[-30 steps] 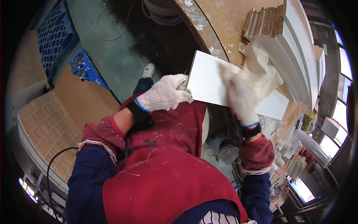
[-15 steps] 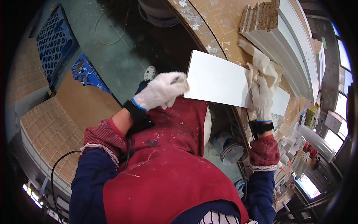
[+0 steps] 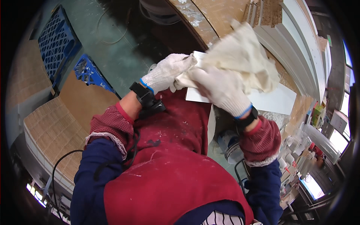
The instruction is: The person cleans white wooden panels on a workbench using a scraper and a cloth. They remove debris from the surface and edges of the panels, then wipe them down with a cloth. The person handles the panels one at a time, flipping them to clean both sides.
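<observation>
Right over the table's edge, from the head cam, it's a white board lying at a slant, one end out by the apron and the other over the table. Both hands are in knit gloves and they're close together at the near end of the board.

Left hand is up against that end, fingers bent, partly closed. Its fingertips are tucked in by the corner where some cloth bunches, so I can't tell if it's really gripping the board, the cloth or both.

Right hand is just beside it, over the board, a bit blurry, fingers curled down around a big cream cloth. Looks like a mostly closed hand with the cloth bunched in it; the rest fans out over the board and hides a good chunk of the middle. The far corner of the board pokes out past it.

Just beyond the cloth there's a stack of white panels on the table. Down under the board sits a bucket. Off to the left, well apart from the hands, are two blue crates, a brown sheet and a hose looped on the green floor.
</observation>
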{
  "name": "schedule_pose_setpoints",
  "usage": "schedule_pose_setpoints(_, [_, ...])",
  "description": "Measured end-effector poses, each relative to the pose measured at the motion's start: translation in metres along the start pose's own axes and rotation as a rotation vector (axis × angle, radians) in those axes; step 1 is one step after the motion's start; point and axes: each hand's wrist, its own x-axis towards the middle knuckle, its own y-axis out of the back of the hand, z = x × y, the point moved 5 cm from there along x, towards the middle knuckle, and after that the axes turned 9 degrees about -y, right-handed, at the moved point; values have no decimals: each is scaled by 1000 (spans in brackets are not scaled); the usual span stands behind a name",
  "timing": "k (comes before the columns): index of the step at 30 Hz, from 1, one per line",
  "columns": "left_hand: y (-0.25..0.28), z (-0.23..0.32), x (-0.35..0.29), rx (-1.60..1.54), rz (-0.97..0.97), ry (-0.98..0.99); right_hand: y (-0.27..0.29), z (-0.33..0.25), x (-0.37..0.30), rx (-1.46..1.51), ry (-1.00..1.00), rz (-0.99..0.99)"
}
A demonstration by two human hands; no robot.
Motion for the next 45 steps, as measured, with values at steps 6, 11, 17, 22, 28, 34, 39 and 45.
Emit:
schedule_pose_setpoints(6, [-7,5,3,76,-168,43,2,-2,-5,23,75,51])
schedule_pose_setpoints(11, [-14,10,5,-66,-113,227,17,72,-77,8,-84,77])
schedule_pose_setpoints(17, [-17,12,3,-57,-118,262,9,29,-40,-45,-86,124])
schedule_pose_setpoints(22, [-12,2,4,-89,-14,305,1,-20,8,51,59,12])
schedule_pose_setpoints(28, [-12,1,-1,-47,-95,249,10,64,-61,-28,-97,156])
schedule_pose_setpoints(34, [-18,1,2,-33,-126,233,9,42,-52,16,-69,181])
schedule_pose_setpoints(39, [-14,-13,15,362,-113,-356,0,-14,0,74,136,23])
schedule_pose_setpoints(45, [-18,4,-6,-54,-85,253,15,106,-80,34,-239,84])
